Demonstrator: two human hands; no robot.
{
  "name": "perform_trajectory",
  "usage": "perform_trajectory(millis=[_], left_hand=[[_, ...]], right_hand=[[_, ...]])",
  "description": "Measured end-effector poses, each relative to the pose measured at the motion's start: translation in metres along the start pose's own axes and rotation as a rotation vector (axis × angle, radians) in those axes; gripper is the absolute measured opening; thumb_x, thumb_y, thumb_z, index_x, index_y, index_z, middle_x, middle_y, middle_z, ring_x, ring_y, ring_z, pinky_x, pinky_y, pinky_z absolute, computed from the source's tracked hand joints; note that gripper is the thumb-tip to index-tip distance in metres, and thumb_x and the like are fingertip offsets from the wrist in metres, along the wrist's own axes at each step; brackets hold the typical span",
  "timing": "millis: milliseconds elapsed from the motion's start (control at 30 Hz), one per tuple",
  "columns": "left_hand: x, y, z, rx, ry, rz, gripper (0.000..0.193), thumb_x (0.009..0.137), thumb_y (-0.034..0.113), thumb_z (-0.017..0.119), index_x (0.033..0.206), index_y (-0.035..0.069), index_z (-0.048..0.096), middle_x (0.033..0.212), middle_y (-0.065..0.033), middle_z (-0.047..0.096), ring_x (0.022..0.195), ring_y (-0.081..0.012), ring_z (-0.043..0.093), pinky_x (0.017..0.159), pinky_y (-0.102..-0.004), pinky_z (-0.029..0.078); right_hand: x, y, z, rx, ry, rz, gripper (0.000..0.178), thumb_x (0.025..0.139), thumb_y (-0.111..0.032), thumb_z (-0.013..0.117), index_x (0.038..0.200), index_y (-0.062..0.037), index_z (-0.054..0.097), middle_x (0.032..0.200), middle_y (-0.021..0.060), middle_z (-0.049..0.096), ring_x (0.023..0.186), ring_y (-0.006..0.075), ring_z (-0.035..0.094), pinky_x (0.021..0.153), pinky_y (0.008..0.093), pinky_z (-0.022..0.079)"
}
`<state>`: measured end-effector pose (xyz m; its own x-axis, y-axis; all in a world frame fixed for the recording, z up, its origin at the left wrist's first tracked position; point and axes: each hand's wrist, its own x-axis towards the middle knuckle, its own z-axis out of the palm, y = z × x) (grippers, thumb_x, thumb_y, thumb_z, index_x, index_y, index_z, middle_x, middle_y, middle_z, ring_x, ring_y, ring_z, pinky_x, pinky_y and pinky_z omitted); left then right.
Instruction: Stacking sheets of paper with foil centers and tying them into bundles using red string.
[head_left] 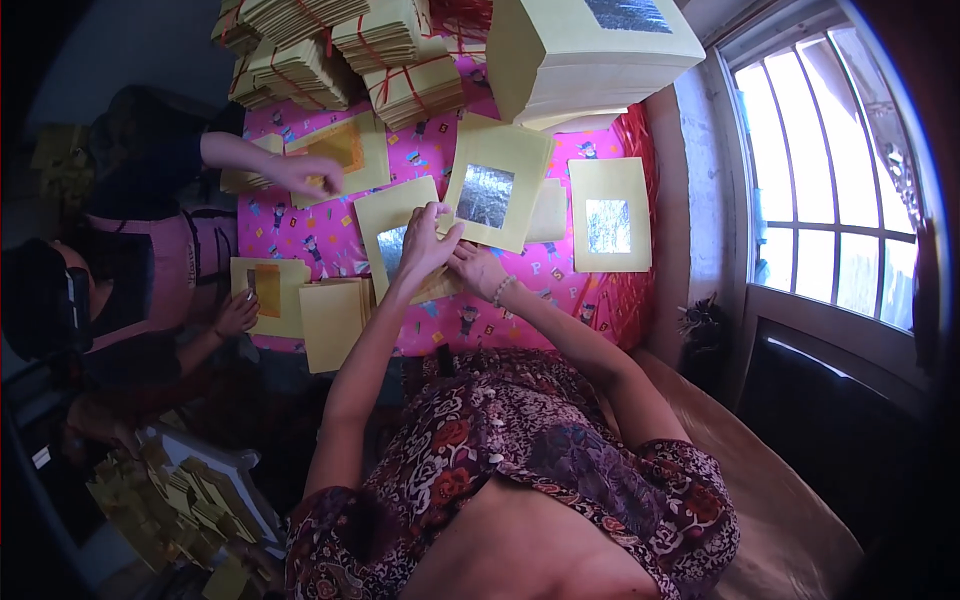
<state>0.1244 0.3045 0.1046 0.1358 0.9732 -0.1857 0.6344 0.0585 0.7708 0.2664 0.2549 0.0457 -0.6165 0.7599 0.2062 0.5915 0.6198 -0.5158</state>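
My two hands meet over a pink printed tablecloth. My left hand (425,243) is closed at the lower left edge of a tilted yellow joss paper sheet (490,140) with a silver foil square. Close beside it, my right hand (480,270), a beaded bracelet at its wrist, has its fingers pinched at that sheet's bottom corner. Partly under my left hand lies another silver-foiled sheet (380,208). A plain yellow sheet (546,212) shows behind the tilted one, and a foiled sheet (608,180) lies apart at the right. My fingertips are partly hidden.
A tall paper stack (590,70) stands at the back right, red-tied bundles (300,70) at the back left. A co-worker's hands (312,175) are over orange-marked sheets at the left. Folded yellow paper (333,325) lies near the front edge. A barred window (830,150) is at right.
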Motion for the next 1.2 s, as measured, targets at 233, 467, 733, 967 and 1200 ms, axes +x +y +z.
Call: perform_trajectory(millis=[233, 467, 733, 967, 1200], left_hand=[[-0.036, -0.040, -0.073, 0.035, -0.600, 0.021, 0.083, 0.059, 0.041, 0.083, 0.125, 0.007, 0.045, 0.126, -0.0152, 0.049, 0.121, -0.0275, 0.044, 0.100, -0.0370, 0.037], [-0.026, -0.052, -0.078, -0.284, -0.415, -0.010, 0.038, 0.079, 0.007, 0.068, 0.115, 0.007, 0.054, 0.112, -0.0021, 0.055, 0.108, -0.0138, 0.051, 0.086, -0.0311, 0.046], [-0.025, -0.064, -0.062, -0.015, -0.292, 0.100, 0.012, 0.081, 0.007, 0.064, 0.092, 0.005, 0.061, 0.089, -0.0049, 0.063, 0.088, -0.0167, 0.060, 0.079, -0.0284, 0.047], [-0.020, -0.052, -0.056, 0.072, -0.287, 0.079, 0.013, 0.078, 0.009, 0.065, 0.090, 0.005, 0.062, 0.085, -0.0067, 0.063, 0.085, -0.0215, 0.060, 0.075, -0.0320, 0.046], [-0.020, -0.048, -0.042, 0.037, -0.211, 0.161, 0.006, 0.078, 0.006, 0.064, 0.083, 0.006, 0.061, 0.070, -0.0053, 0.060, 0.066, -0.0163, 0.057, 0.060, -0.0285, 0.044]], right_hand=[[-0.004, 0.007, -0.019, 0.266, 0.023, 0.174, 0.018, 0.081, -0.012, 0.056, 0.093, -0.0036, 0.045, 0.090, 0.0166, 0.057, 0.091, 0.0334, 0.056, 0.076, 0.0405, 0.047], [-0.007, 0.021, -0.048, 0.416, 0.072, 0.379, 0.017, 0.089, -0.014, 0.050, 0.099, -0.0026, 0.044, 0.084, 0.0213, 0.056, 0.077, 0.0384, 0.058, 0.067, 0.0435, 0.047], [-0.016, 0.029, -0.099, 0.448, 0.650, 0.575, 0.051, 0.074, -0.010, 0.062, 0.119, 0.0021, 0.040, 0.101, 0.0178, 0.047, 0.088, 0.0282, 0.054, 0.066, 0.0363, 0.049], [-0.033, 0.122, -0.121, -0.061, 0.583, 1.001, 0.052, 0.070, -0.028, 0.071, 0.108, 0.0027, 0.052, 0.100, 0.0242, 0.046, 0.088, 0.0372, 0.051, 0.079, 0.0427, 0.045], [-0.036, 0.120, -0.123, 0.164, 0.757, 0.614, 0.010, 0.084, -0.009, 0.058, 0.089, -0.0025, 0.053, 0.081, 0.0146, 0.056, 0.075, 0.0291, 0.055, 0.065, 0.0386, 0.046]])
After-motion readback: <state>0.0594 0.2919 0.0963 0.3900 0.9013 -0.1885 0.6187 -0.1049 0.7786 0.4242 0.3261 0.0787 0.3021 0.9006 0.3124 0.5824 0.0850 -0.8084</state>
